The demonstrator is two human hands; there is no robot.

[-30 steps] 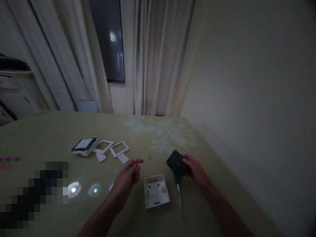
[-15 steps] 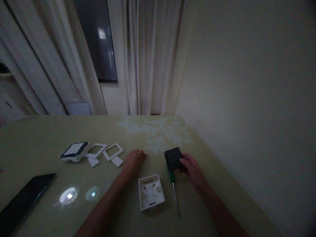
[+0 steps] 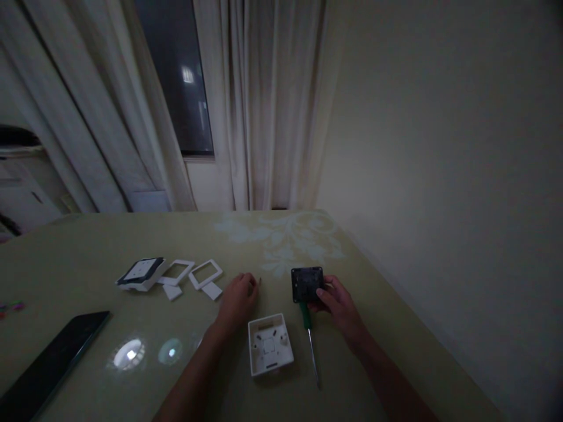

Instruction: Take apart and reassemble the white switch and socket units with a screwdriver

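My right hand [image 3: 338, 305] is closed on a black square wall switch module [image 3: 307, 284], gripping its right side with the thumb over the near face. Just below lies a screwdriver [image 3: 307, 316], its green handle partly behind the module and its shaft pointing toward me. My left hand [image 3: 238, 298] rests low over the table, fingers curled and pinched. A tiny thin screw [image 3: 260, 281] shows at those fingertips; the contact is hard to make out. Between my forearms sits an open white square back box [image 3: 270, 344], its hollow side up.
Two white frames [image 3: 206, 273] and two small white plates [image 3: 172, 292] lie left of my left hand. Beyond them is an assembled switch box [image 3: 141, 274]. A dark flat tablet-like object [image 3: 53, 363] lies near left. The wall [image 3: 440, 205] runs along the table's right side.
The black module has tilted in my right hand, turning its face more toward me. My left fingers have curled in further, and the screw now points more upright. The view has shifted slightly left.
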